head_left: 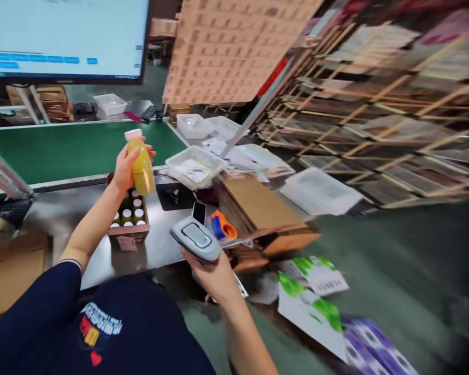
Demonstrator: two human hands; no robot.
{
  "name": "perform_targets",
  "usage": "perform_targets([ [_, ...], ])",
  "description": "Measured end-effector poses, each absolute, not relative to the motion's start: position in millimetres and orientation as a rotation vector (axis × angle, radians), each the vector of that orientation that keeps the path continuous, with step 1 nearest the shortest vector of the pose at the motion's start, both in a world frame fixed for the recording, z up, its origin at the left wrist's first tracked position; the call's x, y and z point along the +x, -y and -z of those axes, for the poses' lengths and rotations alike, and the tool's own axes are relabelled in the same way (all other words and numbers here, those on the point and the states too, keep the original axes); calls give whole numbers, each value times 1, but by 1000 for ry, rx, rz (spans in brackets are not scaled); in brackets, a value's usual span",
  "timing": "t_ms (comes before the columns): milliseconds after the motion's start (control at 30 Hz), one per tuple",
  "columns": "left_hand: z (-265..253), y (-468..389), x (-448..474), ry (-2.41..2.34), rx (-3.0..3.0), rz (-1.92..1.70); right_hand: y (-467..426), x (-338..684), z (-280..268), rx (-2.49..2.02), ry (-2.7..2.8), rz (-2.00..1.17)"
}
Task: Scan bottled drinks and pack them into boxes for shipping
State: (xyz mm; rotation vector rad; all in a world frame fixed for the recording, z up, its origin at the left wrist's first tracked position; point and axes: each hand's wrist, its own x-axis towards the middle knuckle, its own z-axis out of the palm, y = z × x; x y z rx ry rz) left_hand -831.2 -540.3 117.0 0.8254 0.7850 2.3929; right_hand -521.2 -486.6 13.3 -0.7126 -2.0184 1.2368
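Observation:
My left hand (124, 165) is wrapped round a bottle (143, 169) of yellow liquid with a pale pink-white cap. It holds the bottle up, slightly tilted, above an open carton (130, 240). Several white-capped bottles (127, 214) stand in that carton on the metal table (160, 229); my forearm hides part of it. In my right hand (211, 273) is a grey handheld barcode scanner (196, 238), gripped by its handle near the table's front edge. Most of the handle is hidden by the fingers.
A tape dispenser (222, 225) and flattened cardboard (258, 203) lie right of the scanner. White trays (196, 166) and papers stand behind. A green conveyor belt (62, 151) runs along the back under a monitor (62, 41). Boxes (312, 312) sit on the floor at right.

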Motion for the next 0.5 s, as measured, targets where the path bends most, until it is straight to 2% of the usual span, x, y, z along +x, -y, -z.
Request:
perform_targets([
  [200,-111,557,-832,-633,921,-2289,504,-550,-55,-576,2155,-1180],
  [500,-87,566,-839,-881,909,-2259,497,-546,-47,-582,2223,-1259],
])
